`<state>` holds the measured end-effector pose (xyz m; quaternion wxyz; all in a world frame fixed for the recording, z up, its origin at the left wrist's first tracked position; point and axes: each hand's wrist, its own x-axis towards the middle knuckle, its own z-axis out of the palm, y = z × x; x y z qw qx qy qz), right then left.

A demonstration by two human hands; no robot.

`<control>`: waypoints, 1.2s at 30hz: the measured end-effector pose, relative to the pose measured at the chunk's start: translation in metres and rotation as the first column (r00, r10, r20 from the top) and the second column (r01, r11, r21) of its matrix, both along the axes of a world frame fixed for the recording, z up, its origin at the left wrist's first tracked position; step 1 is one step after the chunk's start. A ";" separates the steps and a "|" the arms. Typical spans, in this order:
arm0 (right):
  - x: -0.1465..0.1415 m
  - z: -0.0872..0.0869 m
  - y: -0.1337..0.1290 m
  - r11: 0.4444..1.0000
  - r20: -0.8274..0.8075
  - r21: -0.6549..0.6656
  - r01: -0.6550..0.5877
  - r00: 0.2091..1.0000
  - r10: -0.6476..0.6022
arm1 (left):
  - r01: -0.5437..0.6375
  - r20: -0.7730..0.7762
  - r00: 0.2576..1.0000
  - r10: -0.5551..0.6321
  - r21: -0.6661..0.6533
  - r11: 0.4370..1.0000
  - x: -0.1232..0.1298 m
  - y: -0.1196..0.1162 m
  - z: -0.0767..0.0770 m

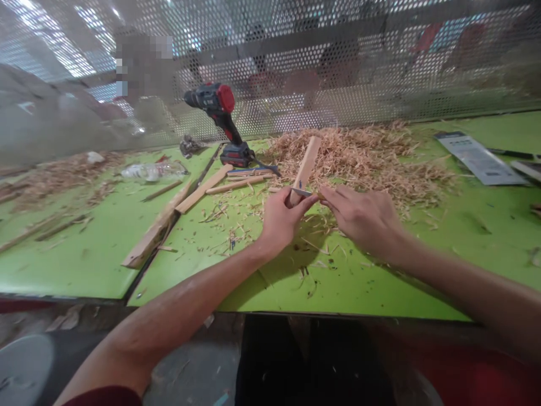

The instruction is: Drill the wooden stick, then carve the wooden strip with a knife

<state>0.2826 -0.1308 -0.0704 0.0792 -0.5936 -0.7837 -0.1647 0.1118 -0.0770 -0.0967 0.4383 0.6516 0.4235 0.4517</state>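
Near the middle of the green table, my left hand (281,220) is wrapped round the lower end of a flat wooden strip (308,160), which points up and away from me. A thin metal blade (301,192) lies across the strip just above my left fingers. My right hand (366,217) is closed at the blade's right end, its fingers over the handle, which is mostly hidden. My left thumb reaches right along the blade, close to my right fingertips. Curly wood shavings (355,160) are heaped behind both hands.
A cordless drill (228,124) stands upright at the back, beside wooden strips (205,189). A thick wooden piece (156,231) lies along the table seam. Further left is a clear plastic bottle (152,171). A flat package (479,158) lies at the right. Perforated metal mesh (287,73) borders the back.
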 end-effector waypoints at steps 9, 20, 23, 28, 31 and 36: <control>0.008 -0.005 0.002 0.998 0.009 0.008 -0.056 0.998 0.056 | 0.009 -0.060 0.998 -0.006 0.042 0.999 0.002 -0.002 -0.009; 0.007 -0.008 -0.002 0.998 -0.019 0.026 -0.063 0.998 0.063 | 0.020 -0.072 0.997 -0.014 0.074 0.997 0.002 -0.004 -0.006; 0.004 -0.010 -0.005 0.999 -0.020 0.038 -0.027 0.999 0.027 | 0.010 -0.082 0.997 -0.003 0.091 0.996 0.002 -0.005 -0.007; 0.001 -0.011 -0.008 1.000 0.006 0.023 0.011 1.000 -0.011 | -0.005 -0.096 0.995 0.015 0.099 0.995 0.003 -0.008 -0.010; 0.000 -0.011 -0.008 1.000 0.004 0.018 0.018 1.000 -0.018 | -0.016 -0.093 0.995 0.026 0.103 0.995 0.004 -0.007 -0.012; 0.000 -0.011 -0.008 0.999 0.022 0.015 0.040 0.999 -0.040 | -0.026 -0.093 0.995 0.038 0.127 0.992 0.006 -0.005 -0.014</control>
